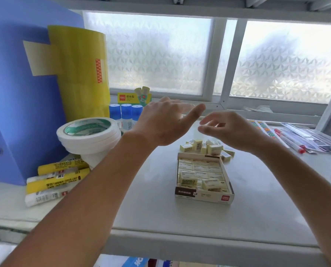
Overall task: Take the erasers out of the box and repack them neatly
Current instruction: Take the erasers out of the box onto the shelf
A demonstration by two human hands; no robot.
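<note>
An open white and brown eraser box (205,195) lies on the pale shelf, filled with rows of cream wrapped erasers; two lie askew on top near its front. A loose heap of erasers (203,147) sits just behind the box. My left hand (160,122) hovers above and behind the heap, fingers stretched out and holding nothing. My right hand (232,130) floats beside it on the right, fingers loosely spread and empty. Both hands are in the air, well above the box.
White tape rolls (87,135) are stacked at the left, with yellow-labelled packs (58,178) in front, blue glue sticks (126,112) behind, big yellow tape rolls (80,74) and a blue file box (16,93). Packaged pens (299,139) lie at the right. The shelf edge (199,245) is near.
</note>
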